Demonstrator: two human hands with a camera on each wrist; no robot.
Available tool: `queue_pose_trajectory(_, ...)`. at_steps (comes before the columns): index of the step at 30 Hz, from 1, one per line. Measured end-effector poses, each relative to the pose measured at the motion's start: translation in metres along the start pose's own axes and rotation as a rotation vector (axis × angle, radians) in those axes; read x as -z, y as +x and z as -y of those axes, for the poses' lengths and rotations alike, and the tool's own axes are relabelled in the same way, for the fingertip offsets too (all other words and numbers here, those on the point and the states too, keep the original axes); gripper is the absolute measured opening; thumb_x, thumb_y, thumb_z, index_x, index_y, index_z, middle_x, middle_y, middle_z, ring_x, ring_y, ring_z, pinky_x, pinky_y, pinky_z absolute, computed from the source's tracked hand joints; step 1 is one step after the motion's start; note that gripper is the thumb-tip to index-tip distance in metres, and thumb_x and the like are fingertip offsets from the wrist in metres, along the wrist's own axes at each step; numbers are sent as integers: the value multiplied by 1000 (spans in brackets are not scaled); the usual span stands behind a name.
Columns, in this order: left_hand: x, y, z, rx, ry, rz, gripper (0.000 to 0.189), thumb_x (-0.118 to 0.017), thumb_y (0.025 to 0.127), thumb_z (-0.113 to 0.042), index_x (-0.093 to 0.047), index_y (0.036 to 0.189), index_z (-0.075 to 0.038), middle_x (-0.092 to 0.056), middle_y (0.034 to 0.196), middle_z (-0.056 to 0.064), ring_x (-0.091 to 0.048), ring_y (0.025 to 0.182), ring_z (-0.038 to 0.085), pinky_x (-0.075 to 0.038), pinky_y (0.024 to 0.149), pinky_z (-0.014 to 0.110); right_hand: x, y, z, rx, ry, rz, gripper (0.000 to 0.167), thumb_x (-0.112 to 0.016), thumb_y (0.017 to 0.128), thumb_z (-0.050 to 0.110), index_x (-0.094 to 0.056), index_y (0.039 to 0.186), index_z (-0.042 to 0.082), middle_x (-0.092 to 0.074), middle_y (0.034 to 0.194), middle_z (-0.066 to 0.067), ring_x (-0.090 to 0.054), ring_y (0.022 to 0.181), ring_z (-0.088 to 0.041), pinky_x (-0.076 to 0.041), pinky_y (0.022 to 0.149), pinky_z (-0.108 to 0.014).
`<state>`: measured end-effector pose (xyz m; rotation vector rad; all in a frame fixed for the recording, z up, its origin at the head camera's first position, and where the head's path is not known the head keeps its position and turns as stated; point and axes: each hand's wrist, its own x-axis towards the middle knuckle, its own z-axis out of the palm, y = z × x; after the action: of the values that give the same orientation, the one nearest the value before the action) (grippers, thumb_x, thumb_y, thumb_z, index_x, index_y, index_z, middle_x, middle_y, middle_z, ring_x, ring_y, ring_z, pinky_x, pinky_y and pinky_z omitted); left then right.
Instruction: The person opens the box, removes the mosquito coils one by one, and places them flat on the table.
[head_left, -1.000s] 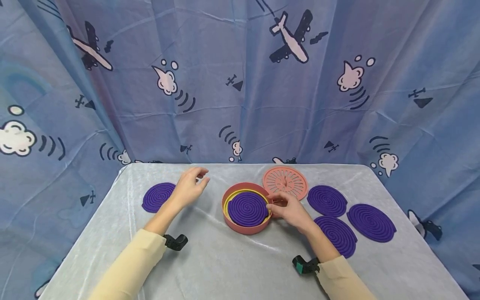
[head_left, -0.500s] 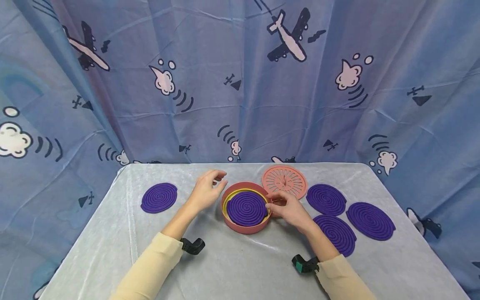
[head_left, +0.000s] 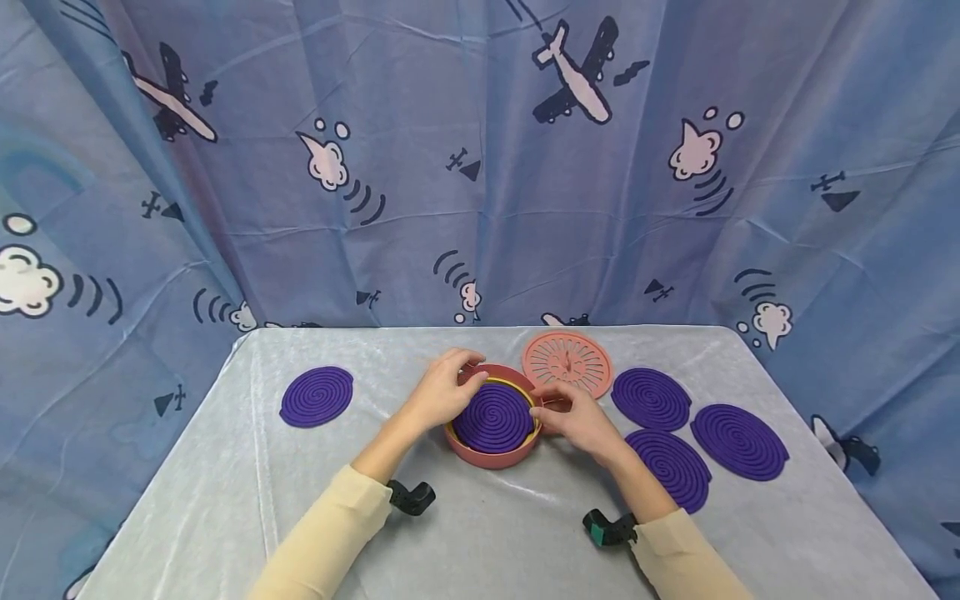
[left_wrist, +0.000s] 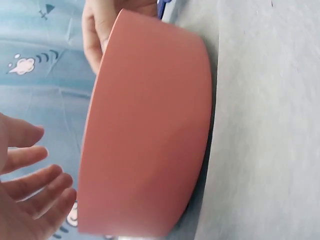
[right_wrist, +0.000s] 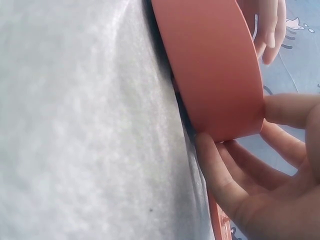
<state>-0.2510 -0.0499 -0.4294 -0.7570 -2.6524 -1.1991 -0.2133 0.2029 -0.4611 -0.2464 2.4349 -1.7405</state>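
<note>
A round coral container [head_left: 491, 459] stands upright on the table, with a yellow rim [head_left: 517, 385] inside it. Within that lies a purple spiral coaster [head_left: 493, 419]. My right hand [head_left: 581, 423] holds the container's right side: in the right wrist view, the thumb is at the rim and the fingers [right_wrist: 215, 165] lie against the outer wall. Over the container's left edge hovers my left hand [head_left: 442, 392], fingers loosely bent and nothing in them. The left wrist view shows its fingers [left_wrist: 37, 185] apart from the coral wall [left_wrist: 145, 120].
A slotted coral lid [head_left: 567, 364] lies behind the container. Several more purple coasters lie flat: one [head_left: 317, 397] at left, others [head_left: 651, 400] at right beside my right forearm. A patterned curtain [head_left: 420, 167] hangs behind the table.
My left hand has moved right, from near the left coaster to above the container's left edge. The right hand stays at the container's right side.
</note>
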Motion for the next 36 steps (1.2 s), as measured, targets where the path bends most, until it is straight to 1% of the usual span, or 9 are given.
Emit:
queue_pose_trajectory(4,-11,2,-3,30,41,63,32,-64,99,-21,-67,125,-3,-64,125,14,-59,120,30,-48,104,48,-1,1,-2,-3,-1,-2,37,-73,95,13,-63,127,-3,-66,119,-21,-66,103,-24,-61,80,-37)
queue_pose_trajectory(8,-20,5,-5,38,79,120,34,-63,100,-22,-65,128,-3,-62,128,15,-57,123,30,-46,106,47,-2,3,-3,5,-3,0,36,-73,95,12,-63,126,-3,-66,119,-20,-66,103,-26,-61,80,-35)
queue_pose_trajectory(14,-29,10,-2,56,112,169,36,-63,100,-24,-63,131,-5,-62,129,14,-57,124,29,-45,108,46,-2,2,1,18,-29,1,38,-73,95,12,-62,128,-5,-64,122,-24,-64,108,-32,-60,81,-33)
queue_pose_trajectory(19,-35,12,2,72,122,183,36,-63,100,-23,-63,131,-4,-63,129,14,-57,123,29,-45,107,49,-2,-7,21,17,-58,5,36,-70,96,8,-61,127,-9,-62,123,-29,-62,110,-39,-59,82,-33)
queue_pose_trajectory(24,-38,13,4,70,133,184,35,-64,98,-22,-65,128,-4,-64,125,14,-59,120,29,-47,104,48,-3,-16,39,15,-52,11,35,-69,96,5,-60,126,-11,-61,123,-31,-62,110,-40,-60,84,-37)
queue_pose_trajectory(28,-39,13,5,61,143,187,34,-66,97,-21,-65,126,-4,-65,124,14,-59,119,29,-47,103,46,-2,-17,37,32,-26,15,36,-69,96,4,-59,126,-13,-60,122,-32,-62,108,-39,-61,83,-41)
queue_pose_trajectory(31,-40,13,5,49,146,186,34,-66,97,-21,-66,126,-4,-65,124,14,-59,121,29,-46,105,46,-2,-16,33,48,-20,17,37,-68,96,5,-57,126,-14,-60,121,-33,-63,106,-37,-61,81,-41)
queue_pose_trajectory(34,-40,13,6,34,143,179,34,-67,96,-20,-66,126,-4,-66,124,14,-59,121,29,-46,105,45,-1,-17,34,35,-24,13,36,-69,96,5,-58,126,-13,-60,122,-32,-63,106,-37,-61,82,-40)
queue_pose_trajectory(36,-40,14,6,21,139,169,34,-67,95,-19,-66,126,-4,-66,123,13,-60,120,28,-47,104,43,-1,-16,34,24,-25,14,36,-69,96,4,-58,126,-12,-60,123,-33,-63,107,-37,-60,84,-42)
